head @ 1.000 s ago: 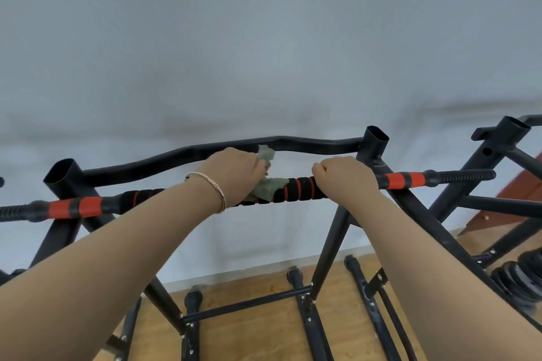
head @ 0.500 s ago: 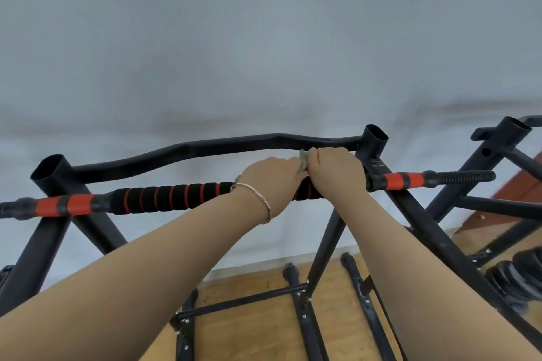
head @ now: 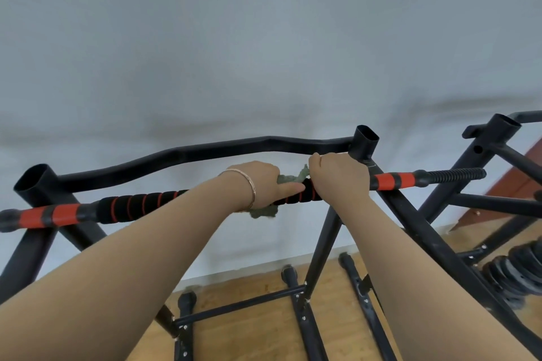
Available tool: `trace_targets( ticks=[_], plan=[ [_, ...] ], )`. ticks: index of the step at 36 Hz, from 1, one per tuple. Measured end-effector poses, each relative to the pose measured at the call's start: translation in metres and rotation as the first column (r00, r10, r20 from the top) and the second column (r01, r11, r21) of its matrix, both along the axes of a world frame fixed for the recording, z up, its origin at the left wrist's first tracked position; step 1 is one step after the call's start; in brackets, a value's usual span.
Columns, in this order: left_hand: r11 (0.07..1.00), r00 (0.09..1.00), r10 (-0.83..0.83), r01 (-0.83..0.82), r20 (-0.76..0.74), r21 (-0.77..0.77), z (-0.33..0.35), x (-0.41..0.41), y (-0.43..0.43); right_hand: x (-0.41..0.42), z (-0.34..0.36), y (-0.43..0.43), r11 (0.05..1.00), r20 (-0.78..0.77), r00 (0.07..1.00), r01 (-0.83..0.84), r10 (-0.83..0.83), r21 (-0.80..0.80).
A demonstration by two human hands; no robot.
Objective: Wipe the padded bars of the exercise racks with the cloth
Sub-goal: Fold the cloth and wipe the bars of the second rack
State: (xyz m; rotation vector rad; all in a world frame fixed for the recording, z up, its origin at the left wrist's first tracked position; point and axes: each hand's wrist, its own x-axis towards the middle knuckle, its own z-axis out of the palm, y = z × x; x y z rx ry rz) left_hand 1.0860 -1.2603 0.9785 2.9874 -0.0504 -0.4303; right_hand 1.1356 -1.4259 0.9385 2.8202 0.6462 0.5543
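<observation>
- One padded bar runs across the near exercise rack, from the left edge of the view to the right. Its foam is black with a thin red spiral stripe.
- At each end of the foam sit two red bands, four in all. Beyond the right-hand pair a ribbed black end grip sticks out.
- One grey-green cloth is wrapped on the padded bar under the left hand. One tuft shows between the two hands and another hangs just below the bar.
- The left hand grips the cloth against the bar, fingers curled over the top and thumb stretched along the foam toward the right hand. It wears one thin metal bracelet at the wrist.
- The right hand wraps the padded bar itself, just beside the cloth, fingers curled over the far side.
- Behind the hands, one bare curved bar joins two open-topped uprights.
- A second rack stands to the right, showing a third open tube top.
- A small pale mark on the upright beside the right hand is too small to read.
- One stack of black weight plates lies on the wooden floor at the right, against a pale wall.
</observation>
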Motion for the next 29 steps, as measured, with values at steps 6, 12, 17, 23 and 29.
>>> trace_targets(
  ticks=[6, 12, 17, 23, 29],
  plan=[
    [1.000, 0.999, 0.007, -0.006, 0.031, -0.027, -0.006, 0.008, -0.001, 0.002, -0.012, 0.000, 0.993, 0.194, 0.981, -0.030, 0.007, 0.112],
    [0.985, 0.991, 0.124, -0.117, 0.050, -0.123, -0.012, 0.014, 0.002, -0.004, -0.023, -0.003, 0.988, 0.337, 0.940, -0.096, 0.049, 0.122],
    [0.987, 0.996, 0.083, -0.080, 0.012, -0.141, -0.003, 0.016, 0.013, -0.008, -0.027, -0.004, 0.935, 0.356, 0.934, -0.159, 0.039, 0.316],
    [0.895, 0.952, 0.112, 0.028, 0.284, -0.444, 0.001, -0.006, 0.014, -0.007, -0.030, -0.005, 0.939, 0.367, 0.929, -0.157, 0.036, 0.307],
    [0.869, 0.941, -0.010, 0.175, 0.338, -0.462, -0.004, -0.026, 0.018, -0.005, -0.033, -0.007, 0.948, 0.380, 0.924, -0.152, 0.035, 0.280]
  ],
)
